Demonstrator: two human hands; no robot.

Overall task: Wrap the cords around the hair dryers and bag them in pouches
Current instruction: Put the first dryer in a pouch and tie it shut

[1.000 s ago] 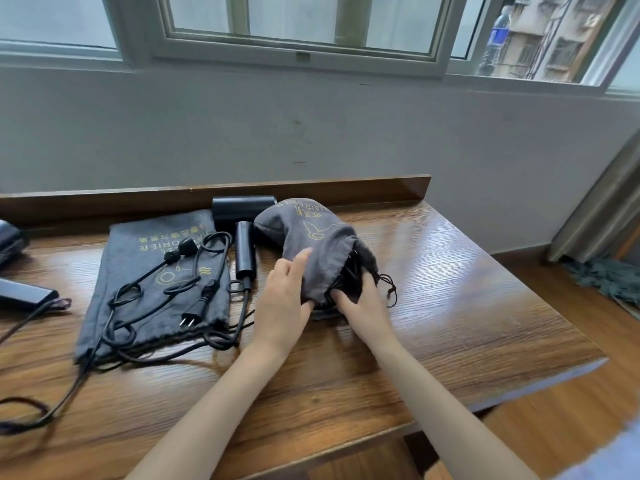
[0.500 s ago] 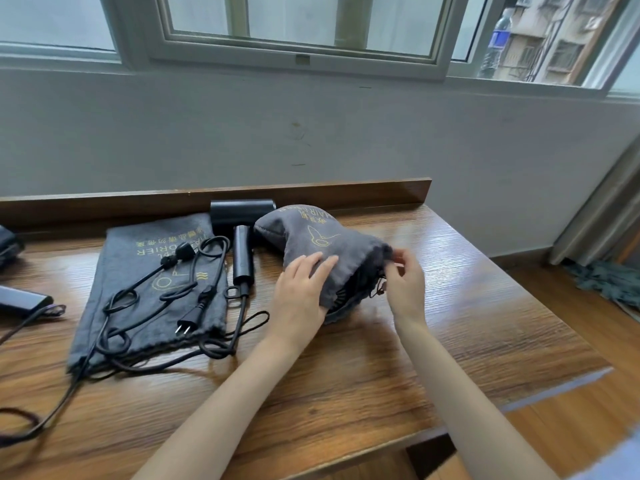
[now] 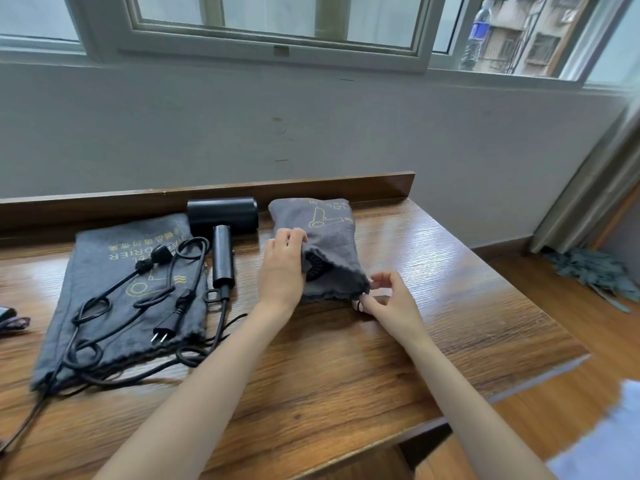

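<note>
Fingers of left hand [image 3: 280, 268] grip the pouch [image 3: 329, 244], right hand [image 3: 388, 299] pinches its corner

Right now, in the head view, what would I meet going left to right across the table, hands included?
flat grey pouch → black hair dryer → left hand gripping the mouth of the filled grey pouch → right hand pinching at that pouch's near corner.
</note>
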